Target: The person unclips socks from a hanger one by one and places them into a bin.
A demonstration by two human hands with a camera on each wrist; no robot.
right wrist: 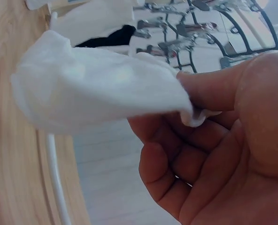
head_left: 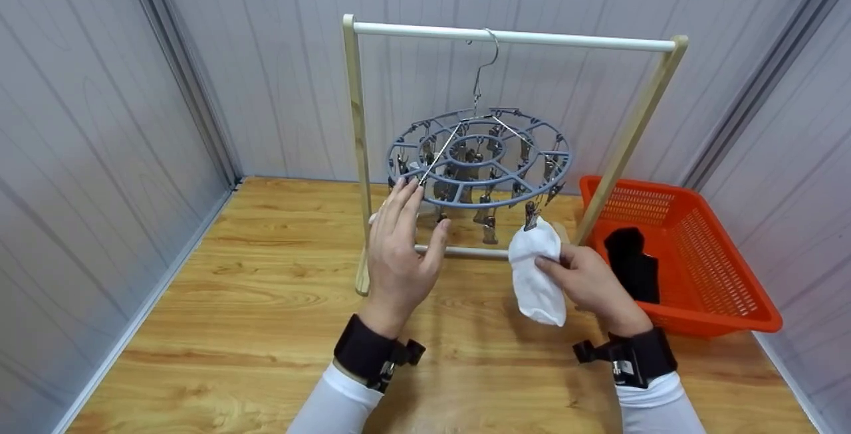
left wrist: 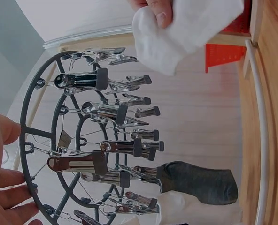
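My right hand (head_left: 588,281) pinches a white sock (head_left: 537,278) between thumb and fingers at its side edge. The sock hangs toe-down, its top overlapping a metal clip (head_left: 530,216) at the front right of the round grey clip hanger (head_left: 479,204). My left hand (head_left: 402,258) is at the hanger's front left, its fingers straight and at the ring's rim. In the left wrist view, a dark grey sock (left wrist: 197,183) hangs from a clip near another white item (left wrist: 195,206). Many other clips dangle without anything in them.
The hanger hooks over the white bar (head_left: 425,32) of a wooden-sided rack (head_left: 358,121). A red-orange plastic basket (head_left: 718,254) stands at the right, partly behind the rack's leg, with black cloth items (head_left: 631,264) inside. Walls (head_left: 86,155) close in the wooden tabletop (head_left: 266,301).
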